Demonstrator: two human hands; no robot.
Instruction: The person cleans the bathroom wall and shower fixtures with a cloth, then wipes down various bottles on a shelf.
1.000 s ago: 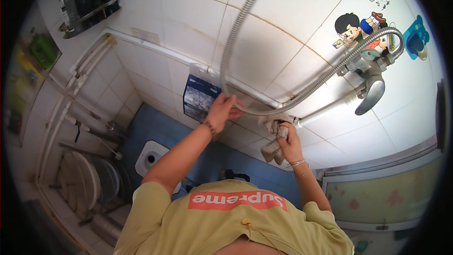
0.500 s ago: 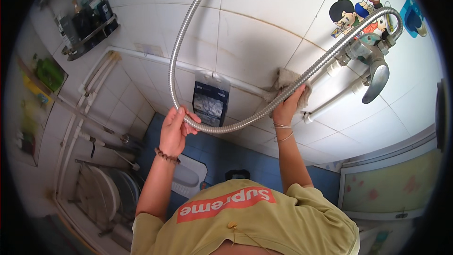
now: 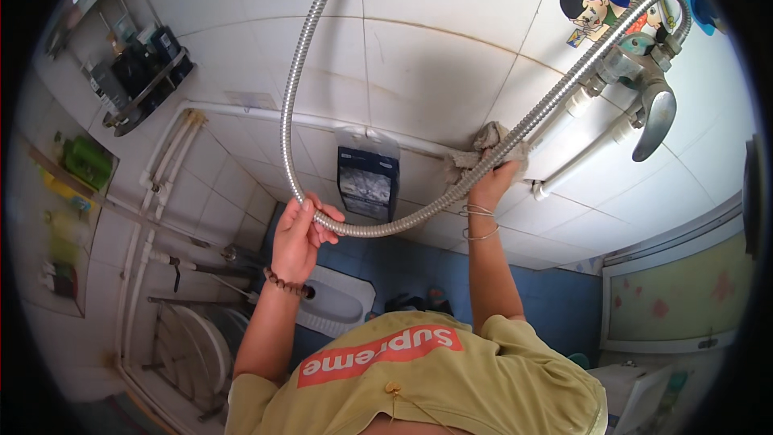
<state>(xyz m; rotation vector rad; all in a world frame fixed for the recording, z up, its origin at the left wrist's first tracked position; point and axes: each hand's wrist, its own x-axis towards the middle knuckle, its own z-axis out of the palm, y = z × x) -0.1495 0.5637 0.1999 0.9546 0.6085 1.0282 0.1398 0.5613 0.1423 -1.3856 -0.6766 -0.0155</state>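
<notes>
A ribbed metal shower hose (image 3: 294,89) hangs in a long loop from the upper edge down and up to a wall-mounted shower mixer tap (image 3: 640,72) at the right. My left hand (image 3: 299,234), with a beaded bracelet, pinches the hose at the lower left of its loop. My right hand (image 3: 493,181), with thin bangles, is closed on a greyish cloth (image 3: 483,157). The cloth lies against the white pipe on the tiled wall, behind the hose. The hose partly hides the cloth and some of the right fingers.
A dark package (image 3: 368,181) hangs from the horizontal white pipe (image 3: 322,121). Bottles stand on a corner shelf (image 3: 149,93) at upper left. A squat toilet (image 3: 338,298) is set in the blue floor. Basins (image 3: 189,346) lean at lower left; a framed panel (image 3: 676,298) is at right.
My right hand and the cloth have shifted slightly along the pipe. The left hand keeps its hold on the hose. The whole view has tilted a little.
</notes>
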